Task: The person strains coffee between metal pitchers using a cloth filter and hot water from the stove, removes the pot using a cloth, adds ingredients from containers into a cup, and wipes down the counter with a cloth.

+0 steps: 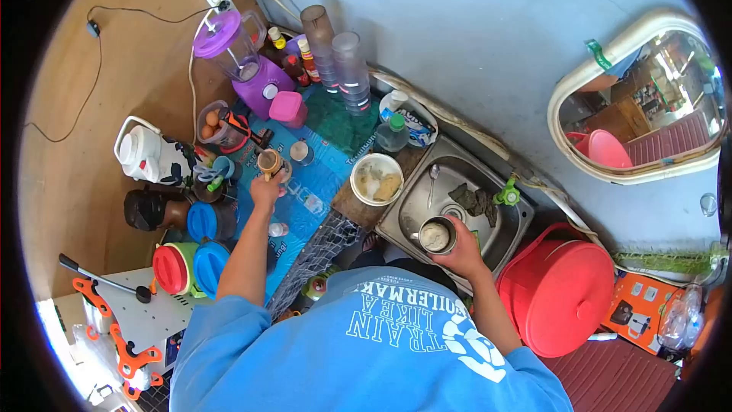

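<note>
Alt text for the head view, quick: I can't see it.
A person's right hand holds a metal mug with pale contents at the sink's near edge, while the left hand holds a brown cup at a blue-covered counter. A purple blender stands beyond; a red bucket sits right of the sink.

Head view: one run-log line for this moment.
left hand: at brown cup | right hand: holding metal mug, pale contents | spoon: in sink
</note>
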Available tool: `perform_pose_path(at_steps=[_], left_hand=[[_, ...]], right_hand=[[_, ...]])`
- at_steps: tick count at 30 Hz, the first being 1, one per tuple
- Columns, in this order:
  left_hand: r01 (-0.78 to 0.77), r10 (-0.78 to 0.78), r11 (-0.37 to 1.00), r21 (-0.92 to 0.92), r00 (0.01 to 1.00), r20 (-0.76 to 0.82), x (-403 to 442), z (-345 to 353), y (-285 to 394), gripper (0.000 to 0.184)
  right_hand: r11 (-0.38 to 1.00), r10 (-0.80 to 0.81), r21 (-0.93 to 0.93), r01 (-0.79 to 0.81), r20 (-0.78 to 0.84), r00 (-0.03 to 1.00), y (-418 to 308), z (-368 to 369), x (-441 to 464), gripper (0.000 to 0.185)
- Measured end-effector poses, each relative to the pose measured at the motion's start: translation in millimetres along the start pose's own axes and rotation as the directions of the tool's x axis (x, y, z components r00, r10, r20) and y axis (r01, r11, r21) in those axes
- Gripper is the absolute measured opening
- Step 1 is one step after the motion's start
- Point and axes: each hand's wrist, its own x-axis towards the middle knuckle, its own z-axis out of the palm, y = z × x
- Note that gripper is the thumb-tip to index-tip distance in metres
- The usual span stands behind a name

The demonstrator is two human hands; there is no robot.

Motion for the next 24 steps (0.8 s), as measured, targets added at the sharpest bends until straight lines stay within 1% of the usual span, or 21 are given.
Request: perform_pose_path(at_steps=[2,3,5,6,8,9,11,15,17,18,20,21,22,23,24], left_hand=[[0.072,-0.081,0.987,-0.145,0.995,-0.062,-1,9,-15,0.029],[0.068,-0.079,0.988,-0.138,0.994,-0.072,11,-5,-17,0.029],[0.131,-0.156,0.978,-0.164,0.976,-0.154,14,5,-26,0.034],[0.134,-0.16,0.977,-0.169,0.975,-0.154,14,8,-33,0.034],[0.137,-0.183,0.959,-0.249,0.968,-0.171,14,11,-45,0.034],[0.137,-0.184,0.958,-0.252,0.968,-0.172,13,13,-49,0.034],[0.151,-0.221,0.934,-0.323,0.956,-0.193,11,15,-55,0.033],[0.161,-0.222,0.94,-0.302,0.958,-0.182,9,12,-57,0.033],[0.207,-0.236,0.966,-0.157,0.952,-0.194,9,9,-55,0.036],[0.205,-0.235,0.966,-0.159,0.952,-0.197,8,8,-52,0.036],[0.222,-0.211,0.974,0.049,0.962,-0.172,3,6,-48,0.041],[0.221,-0.21,0.974,0.051,0.962,-0.173,-2,5,-46,0.041],[0.199,-0.152,0.951,0.236,0.967,-0.204,-9,4,-44,0.045],[0.176,-0.087,0.892,0.415,0.971,-0.224,-17,3,-42,0.049],[0.172,-0.083,0.891,0.419,0.971,-0.223,-28,2,-42,0.049]], right_hand=[[1.0,-0.009,-0.016,0.009,-0.002,1.0,2,-4,-2,0.083],[1.0,-0.013,-0.005,0.013,0.001,1.0,-4,11,6,0.083],[1.0,-0.011,-0.01,0.011,-0.003,1.0,-3,11,9,0.084],[1.0,-0.012,-0.014,0.012,0.0,1.0,-4,10,9,0.084],[1.0,-0.02,-0.012,0.02,0.0,1.0,-6,12,10,0.085],[1.0,-0.022,-0.015,0.022,0.001,1.0,-7,12,11,0.085],[1.0,-0.014,-0.019,0.014,0.004,1.0,-7,12,11,0.084],[0.999,-0.031,-0.029,0.031,0.008,0.999,-4,15,9,0.085],[0.998,-0.053,-0.032,0.052,-0.02,0.998,-4,16,9,0.085],[0.998,-0.057,-0.031,0.056,-0.018,0.998,-3,16,9,0.085],[0.999,-0.053,-0.003,0.053,-0.017,0.998,-1,15,9,0.085],[0.999,-0.053,-0.001,0.053,-0.018,0.998,-1,15,8,0.085],[0.998,-0.056,0.0,0.056,-0.025,0.998,0,14,8,0.086],[0.998,-0.058,0.002,0.058,-0.033,0.998,1,14,7,0.086],[0.998,-0.056,0.005,0.056,-0.038,0.998,1,12,6,0.086]])
